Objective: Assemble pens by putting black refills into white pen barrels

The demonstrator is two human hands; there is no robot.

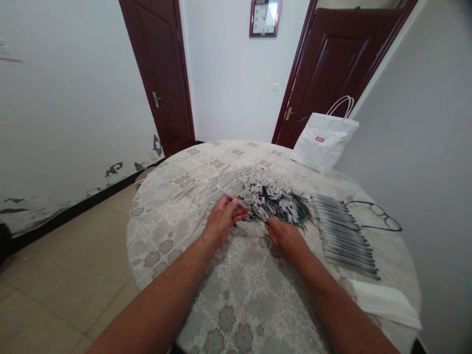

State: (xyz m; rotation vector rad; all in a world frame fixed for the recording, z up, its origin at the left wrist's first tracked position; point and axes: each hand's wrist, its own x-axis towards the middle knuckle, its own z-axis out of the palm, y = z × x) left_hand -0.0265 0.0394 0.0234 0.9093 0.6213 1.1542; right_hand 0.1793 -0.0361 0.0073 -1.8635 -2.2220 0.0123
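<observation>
My left hand (224,217) is closed on a translucent white pen barrel (229,193), held at a slant between thumb and fingers. To its right, my right hand (286,240) pinches a thin dark stick that looks like a pen refill (261,220), its tip directed toward the left hand. Just beyond both hands is a loose heap: clear pen barrels (221,185) on the left, small white caps (269,181) in the middle, and dark refills (303,205) at the right. A row of pens with dark ends (344,236) lies side by side right of my right hand.
The round table (228,319) has a patterned cloth. Eyeglasses (383,216) lie beyond the pen row, and a folded white sheet (385,301) lies near the right edge. A white paper bag (324,142) stands at the back right, close to the wall.
</observation>
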